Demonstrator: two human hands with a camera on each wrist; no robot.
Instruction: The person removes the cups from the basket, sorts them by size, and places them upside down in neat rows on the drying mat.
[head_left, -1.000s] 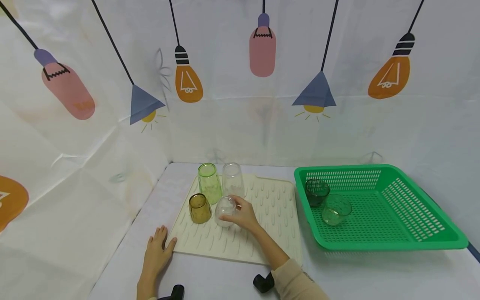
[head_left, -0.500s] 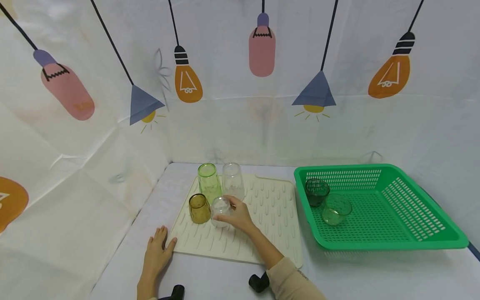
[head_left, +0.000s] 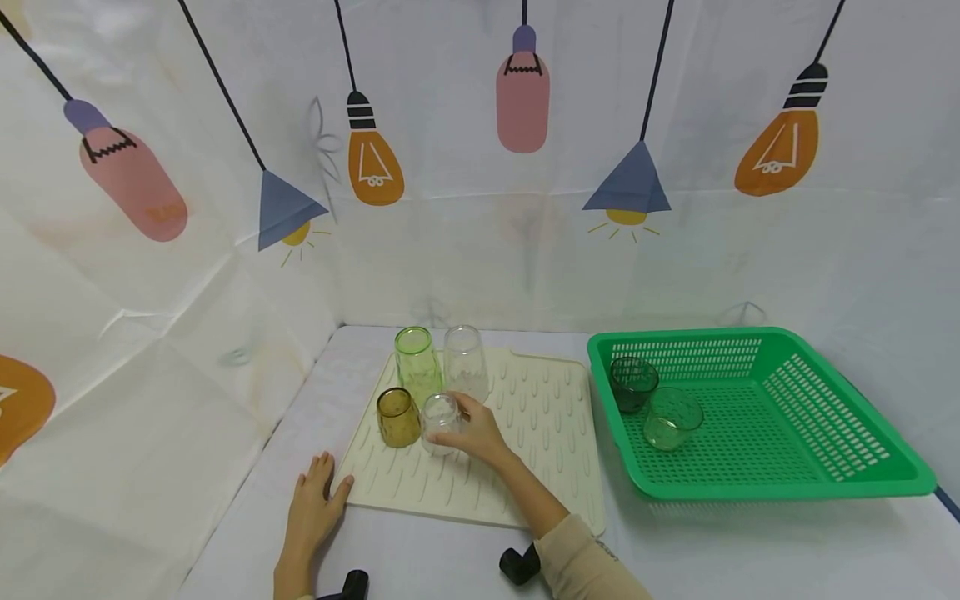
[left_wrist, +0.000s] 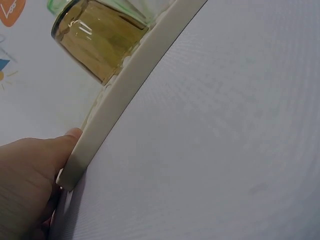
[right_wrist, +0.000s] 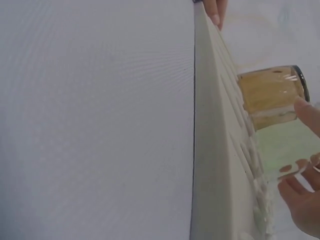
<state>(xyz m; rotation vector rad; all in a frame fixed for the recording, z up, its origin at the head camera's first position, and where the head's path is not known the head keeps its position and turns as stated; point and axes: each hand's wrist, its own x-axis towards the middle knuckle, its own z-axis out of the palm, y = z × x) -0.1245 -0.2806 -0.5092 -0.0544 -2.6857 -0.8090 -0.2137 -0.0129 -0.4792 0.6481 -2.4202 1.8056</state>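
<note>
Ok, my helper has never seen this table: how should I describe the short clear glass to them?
Find the green basket; to its left lies a ridged cream mat. Toward the mat's left side, the right hand grips the short clear glass, beside the amber glass. It is colourless, unlike the amber one, and shorter than the tall clear glass behind it.

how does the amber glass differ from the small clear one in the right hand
The amber glass is brown-tinted; the small clear glass is colourless. The right hand grips the small clear glass, while the amber glass is not held. Both look shorter than the tall green glass.
</note>
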